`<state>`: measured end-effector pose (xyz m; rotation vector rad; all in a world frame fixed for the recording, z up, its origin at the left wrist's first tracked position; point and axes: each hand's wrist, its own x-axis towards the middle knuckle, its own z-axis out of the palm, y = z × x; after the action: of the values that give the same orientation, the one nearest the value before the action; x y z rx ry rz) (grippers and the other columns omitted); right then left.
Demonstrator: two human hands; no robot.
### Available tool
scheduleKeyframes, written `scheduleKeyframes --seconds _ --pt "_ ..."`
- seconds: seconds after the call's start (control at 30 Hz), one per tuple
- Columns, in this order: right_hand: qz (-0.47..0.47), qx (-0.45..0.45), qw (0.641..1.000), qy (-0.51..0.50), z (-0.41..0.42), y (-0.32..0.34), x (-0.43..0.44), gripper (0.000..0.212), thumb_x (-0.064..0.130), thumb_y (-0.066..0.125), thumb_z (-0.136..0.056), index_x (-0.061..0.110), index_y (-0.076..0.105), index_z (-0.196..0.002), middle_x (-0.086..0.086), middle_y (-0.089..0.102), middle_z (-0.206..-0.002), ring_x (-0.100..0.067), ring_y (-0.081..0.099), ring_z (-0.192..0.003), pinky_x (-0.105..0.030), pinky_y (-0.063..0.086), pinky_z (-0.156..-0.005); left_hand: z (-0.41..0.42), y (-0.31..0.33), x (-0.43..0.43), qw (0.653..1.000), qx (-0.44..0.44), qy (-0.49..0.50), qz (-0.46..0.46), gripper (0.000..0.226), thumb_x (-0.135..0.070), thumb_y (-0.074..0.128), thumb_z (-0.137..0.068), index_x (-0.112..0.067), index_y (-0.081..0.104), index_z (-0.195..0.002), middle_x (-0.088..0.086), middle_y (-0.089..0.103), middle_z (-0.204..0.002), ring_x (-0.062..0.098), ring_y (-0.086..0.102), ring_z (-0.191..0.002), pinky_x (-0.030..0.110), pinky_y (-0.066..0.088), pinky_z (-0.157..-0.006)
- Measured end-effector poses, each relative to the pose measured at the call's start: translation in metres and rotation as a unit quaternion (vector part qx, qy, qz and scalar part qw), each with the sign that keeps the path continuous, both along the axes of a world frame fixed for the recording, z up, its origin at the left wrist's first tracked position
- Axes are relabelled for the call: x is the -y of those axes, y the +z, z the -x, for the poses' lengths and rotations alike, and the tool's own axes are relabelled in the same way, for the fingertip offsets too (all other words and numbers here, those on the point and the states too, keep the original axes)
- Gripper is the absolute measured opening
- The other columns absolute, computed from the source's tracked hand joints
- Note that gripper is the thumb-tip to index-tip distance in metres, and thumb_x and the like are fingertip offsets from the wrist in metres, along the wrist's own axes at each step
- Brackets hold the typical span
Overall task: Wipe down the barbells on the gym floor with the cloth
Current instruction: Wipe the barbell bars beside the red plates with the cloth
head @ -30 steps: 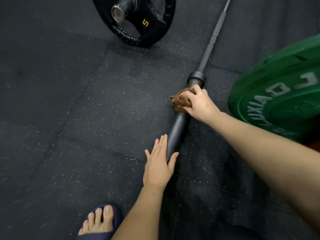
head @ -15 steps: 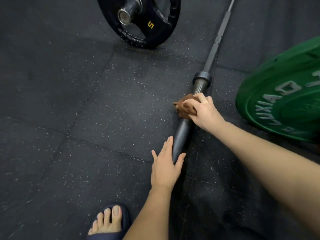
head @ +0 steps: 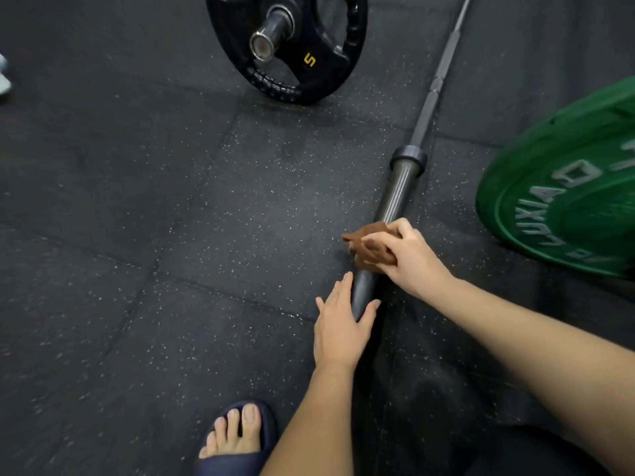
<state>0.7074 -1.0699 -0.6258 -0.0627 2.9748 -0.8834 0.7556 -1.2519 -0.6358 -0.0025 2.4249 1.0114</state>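
Observation:
A bare steel barbell lies on the dark rubber floor, running from the middle of the view up to the top right. My right hand grips a brown cloth wrapped over the barbell's thick sleeve, near its free end. My left hand rests with straight fingers against the sleeve's end, thumb on one side and fingers on the other. A second barbell at the top carries a black plate marked 5.
A green bumper plate lies at the right, close to my right forearm. My foot in a dark blue slipper stands at the bottom centre. A pale object shows at the left edge. Speckled rubber floor tiles stretch to the left.
My right hand has slid the cloth down the sleeve, away from the collar and toward the free end and my left hand. The left hand stays at the sleeve's end.

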Motion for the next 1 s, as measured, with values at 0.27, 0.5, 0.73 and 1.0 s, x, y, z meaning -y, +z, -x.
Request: scheduleKeyframes --seconds 0.27,0.5,0.73,1.0 --pt "0.072 -0.014 0.982 -0.172 0.038 -0.018 -0.001 0.035 0.004 0.073 -0.085 0.031 0.073 -0.107 -0.004 0.047 -0.122 -0.036 0.055 -0.108 -0.046 0.052 -0.099 -0.001 -0.009 0.003 0.999 -0.027 0.018 0.000 0.071 -0.062 0.057 -0.096 -0.035 0.032 -0.157 -0.013 0.038 -0.160 0.026 0.027 -0.152 0.043 0.032 -0.120" --pt "0.067 0.077 0.991 -0.091 -0.015 -0.004 0.030 0.022 0.019 0.075 -0.090 0.030 0.072 -0.110 0.004 0.043 -0.113 -0.027 0.056 -0.103 -0.039 0.051 -0.097 0.002 0.005 0.005 1.000 0.000 -0.001 -0.002 0.065 -0.060 0.060 -0.092 -0.042 0.034 -0.150 -0.010 0.058 -0.140 0.032 0.047 -0.135 0.051 0.044 -0.109" --pt "0.113 0.057 0.982 -0.138 -0.011 0.011 0.032 0.028 0.018 0.075 -0.088 0.041 0.072 -0.103 0.002 0.048 -0.117 -0.023 0.054 -0.103 -0.037 0.051 -0.094 0.025 0.046 0.029 0.950 0.099 -0.256 0.145 0.096 -0.045 0.067 -0.095 -0.021 0.004 -0.164 0.015 0.047 -0.154 0.034 0.051 -0.135 0.037 0.041 -0.110" --pt "0.005 0.193 0.980 0.043 -0.046 0.029 0.071 0.031 0.031 0.069 -0.091 0.037 0.071 -0.121 -0.002 0.054 -0.126 -0.028 0.057 -0.114 -0.042 0.051 -0.094 -0.005 0.043 0.072 0.934 0.084 -0.304 0.170 0.073 -0.040 0.073 -0.091 -0.014 0.039 -0.150 0.014 0.060 -0.140 0.034 0.057 -0.129 0.036 0.046 -0.102"
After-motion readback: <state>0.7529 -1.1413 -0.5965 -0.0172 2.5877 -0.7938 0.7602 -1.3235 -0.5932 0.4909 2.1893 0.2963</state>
